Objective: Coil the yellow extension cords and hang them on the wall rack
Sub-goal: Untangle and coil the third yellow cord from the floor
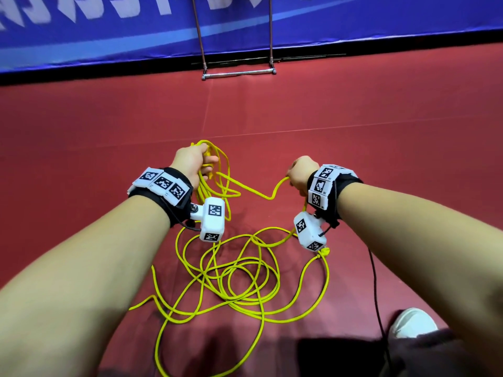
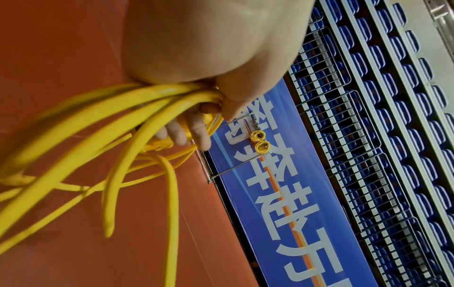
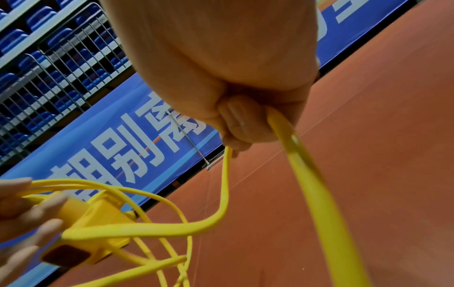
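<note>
Red floor (image 1: 353,110), blue banner wall (image 1: 81,36), left hand (image 1: 190,161) fingers gripping yellow cord (image 1: 217,281) loops, right hand (image 1: 300,172) fingers gripping one strand.

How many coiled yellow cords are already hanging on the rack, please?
2, both seen only from the left wrist: one small coiled yellow cord and a second right beside it on the thin metal wall rack. Others may be hidden.
</note>
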A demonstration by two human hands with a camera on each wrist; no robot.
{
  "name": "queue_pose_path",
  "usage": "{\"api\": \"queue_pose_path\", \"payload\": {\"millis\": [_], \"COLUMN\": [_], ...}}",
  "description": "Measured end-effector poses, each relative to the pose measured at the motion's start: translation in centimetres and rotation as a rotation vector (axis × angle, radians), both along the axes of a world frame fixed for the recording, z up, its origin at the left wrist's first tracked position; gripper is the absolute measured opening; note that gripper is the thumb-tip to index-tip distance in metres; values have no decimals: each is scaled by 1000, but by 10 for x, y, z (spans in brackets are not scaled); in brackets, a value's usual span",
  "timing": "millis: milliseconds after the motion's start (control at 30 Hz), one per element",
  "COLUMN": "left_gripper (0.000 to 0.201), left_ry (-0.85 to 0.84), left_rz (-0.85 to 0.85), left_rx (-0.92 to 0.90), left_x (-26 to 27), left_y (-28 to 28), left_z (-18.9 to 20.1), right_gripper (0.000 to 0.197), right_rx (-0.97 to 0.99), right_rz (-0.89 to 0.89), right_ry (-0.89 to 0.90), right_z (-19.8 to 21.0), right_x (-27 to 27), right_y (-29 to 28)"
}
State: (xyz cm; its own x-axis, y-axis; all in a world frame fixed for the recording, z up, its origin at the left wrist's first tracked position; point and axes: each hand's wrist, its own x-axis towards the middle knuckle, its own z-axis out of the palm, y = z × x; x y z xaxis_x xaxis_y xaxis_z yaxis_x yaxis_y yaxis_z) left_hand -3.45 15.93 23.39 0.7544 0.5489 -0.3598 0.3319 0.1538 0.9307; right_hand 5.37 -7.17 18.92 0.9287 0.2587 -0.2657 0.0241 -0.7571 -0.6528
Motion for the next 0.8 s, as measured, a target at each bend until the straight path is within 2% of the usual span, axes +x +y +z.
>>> {"api": "queue_pose_path", "payload": {"millis": [67, 200, 367, 533, 633, 800], "left_gripper": [15, 27, 27, 24, 22, 24], "left_ry": [-25, -88, -62, -37, -31, -17], "left_rz": [24, 65, 93, 89, 84, 108], "left_rx": [-40, -113, -30, -7, 2, 55], "left_x": [0, 4, 4, 4, 4, 6], "left_y": [2, 8, 9, 14, 14, 13], "left_z": [-3, -11, -14, -14, -13, -16], "right_gripper": [35, 26, 22, 20, 15, 26], "right_rx": [-82, -236, -433, -546, -556, -407], "right_rz": [59, 192, 274, 316, 339, 345], "right_ry": [-1, -35, -113, -224, -216, -136], "right_z": [1, -3, -3, 0, -2, -5], "right_x": [-3, -11, -14, -19, -20, -18], "right_y": [-6, -7, -6, -6, -8, -6]}}
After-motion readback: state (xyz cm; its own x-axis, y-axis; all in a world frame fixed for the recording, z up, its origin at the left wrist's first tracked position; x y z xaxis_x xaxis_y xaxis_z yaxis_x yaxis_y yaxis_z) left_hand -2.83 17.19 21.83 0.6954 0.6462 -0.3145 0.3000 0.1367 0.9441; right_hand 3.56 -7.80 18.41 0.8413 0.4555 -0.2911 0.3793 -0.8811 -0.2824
